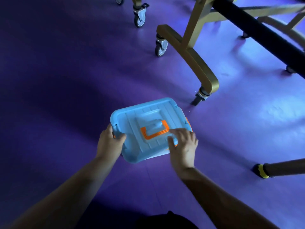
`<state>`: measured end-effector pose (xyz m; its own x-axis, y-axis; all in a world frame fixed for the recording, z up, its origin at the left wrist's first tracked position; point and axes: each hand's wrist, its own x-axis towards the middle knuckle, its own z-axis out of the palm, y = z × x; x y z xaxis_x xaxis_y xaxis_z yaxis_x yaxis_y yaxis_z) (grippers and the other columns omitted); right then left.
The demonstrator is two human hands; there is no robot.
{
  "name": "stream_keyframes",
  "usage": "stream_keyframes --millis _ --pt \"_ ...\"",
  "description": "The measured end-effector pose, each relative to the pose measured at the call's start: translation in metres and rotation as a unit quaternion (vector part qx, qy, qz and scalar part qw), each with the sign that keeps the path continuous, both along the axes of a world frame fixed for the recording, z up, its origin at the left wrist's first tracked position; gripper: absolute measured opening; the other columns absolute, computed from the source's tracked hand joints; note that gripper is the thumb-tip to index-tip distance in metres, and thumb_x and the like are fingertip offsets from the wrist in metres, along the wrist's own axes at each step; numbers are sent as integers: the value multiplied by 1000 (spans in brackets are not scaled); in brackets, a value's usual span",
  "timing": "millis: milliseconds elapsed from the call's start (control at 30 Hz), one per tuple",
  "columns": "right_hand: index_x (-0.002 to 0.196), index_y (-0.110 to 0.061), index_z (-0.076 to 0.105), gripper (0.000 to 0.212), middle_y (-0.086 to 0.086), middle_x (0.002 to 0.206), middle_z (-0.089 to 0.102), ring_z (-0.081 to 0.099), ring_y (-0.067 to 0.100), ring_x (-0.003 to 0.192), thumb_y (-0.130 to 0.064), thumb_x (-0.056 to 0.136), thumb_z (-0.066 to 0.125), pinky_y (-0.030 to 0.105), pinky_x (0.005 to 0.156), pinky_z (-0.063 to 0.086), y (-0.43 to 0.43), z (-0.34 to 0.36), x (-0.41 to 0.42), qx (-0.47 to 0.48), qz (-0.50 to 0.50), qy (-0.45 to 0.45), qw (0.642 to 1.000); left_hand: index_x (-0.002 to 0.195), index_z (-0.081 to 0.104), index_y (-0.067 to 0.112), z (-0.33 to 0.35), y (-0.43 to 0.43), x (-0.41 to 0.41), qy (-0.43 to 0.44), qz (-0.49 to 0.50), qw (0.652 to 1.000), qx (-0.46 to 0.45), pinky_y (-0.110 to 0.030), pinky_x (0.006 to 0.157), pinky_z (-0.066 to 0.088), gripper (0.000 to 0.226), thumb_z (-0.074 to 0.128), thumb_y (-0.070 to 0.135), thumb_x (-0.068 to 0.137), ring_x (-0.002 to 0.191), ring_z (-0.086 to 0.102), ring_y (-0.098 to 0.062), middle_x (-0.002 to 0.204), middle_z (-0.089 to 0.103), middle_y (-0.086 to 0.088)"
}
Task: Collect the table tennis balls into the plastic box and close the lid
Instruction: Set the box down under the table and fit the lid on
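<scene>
A light blue plastic box [146, 113] with its lid on sits on the purple floor in the middle of the view. An orange handle [155, 132] lies flat on the lid. My left hand [109, 142] grips the box's left end, thumb over the lid edge by an orange latch. My right hand [183, 144] rests on the lid's near right part, fingers spread and blurred. No table tennis balls are visible; the box's inside is hidden by the lid.
A gold table-tennis table frame [196, 60] on castor wheels [160, 47] stands behind and right of the box. A dark pole with a yellow band [264, 171] lies on the floor at right. Open purple floor [49, 96] spreads to the left.
</scene>
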<state>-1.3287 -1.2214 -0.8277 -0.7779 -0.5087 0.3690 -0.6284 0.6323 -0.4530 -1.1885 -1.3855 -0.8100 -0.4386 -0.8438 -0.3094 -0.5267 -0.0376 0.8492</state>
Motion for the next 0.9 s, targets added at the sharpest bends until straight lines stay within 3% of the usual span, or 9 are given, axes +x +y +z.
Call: stream_keyframes --millis 133,233,300,433,567,700,800,900 --pt "123 -20 59 34 4 126 55 43 31 115 -25 91 53 41 93 33 9 0 -50 81 -164 -130 974 103 56 11 -11 -7 -2 -58 -43 997 -14 -38 71 51 36 64 25 71 84 52 -28 98 50 -15" --pt "127 -24 57 35 5 128 55 42 31 119 -29 93 48 42 97 32 13 -3 -63 100 -159 -203 961 100 53 13 -22 -8 -3 -53 -75 995 -29 -29 57 47 39 66 26 65 81 56 -26 98 53 -13" --pt "124 -22 60 33 7 123 58 44 31 116 -26 93 49 41 96 34 19 -2 -65 81 -158 -212 961 98 52 12 -27 -2 -6 -65 -93 992 -48 -27 55 43 35 68 23 69 82 56 -25 98 54 -13" --pt "108 -12 67 25 11 108 61 53 33 103 -19 88 54 38 85 41 28 -1 -63 40 -188 -192 962 102 52 4 -35 2 -12 -91 -108 983 -116 -31 65 38 32 66 18 77 83 49 -26 93 52 -16" --pt "99 -12 66 19 4 99 55 54 26 88 -20 89 52 29 72 36 33 -6 -59 -23 -208 -253 944 113 53 -4 -37 6 -12 -113 -91 978 -153 -35 68 39 41 65 15 79 83 51 -35 89 54 -24" --pt "94 -9 65 15 8 101 59 47 18 81 -18 89 53 27 70 33 36 -14 -55 -48 -215 -263 939 131 51 6 -40 21 -7 -136 -50 978 -152 -44 84 44 53 62 21 81 90 52 -40 92 56 -24" --pt "89 -12 63 11 9 98 62 51 20 81 -18 88 54 27 69 34 35 -16 -59 -59 -217 -281 933 131 50 17 -45 24 -8 -173 -16 978 -118 -42 89 37 57 53 39 79 102 47 -37 103 57 -18" --pt "83 -11 58 8 5 84 61 53 26 79 -18 84 55 30 59 35 28 -9 -67 -61 -216 -320 920 119 48 12 -43 25 -13 -91 63 993 47 -42 84 47 49 62 36 78 102 51 -33 107 54 -13"
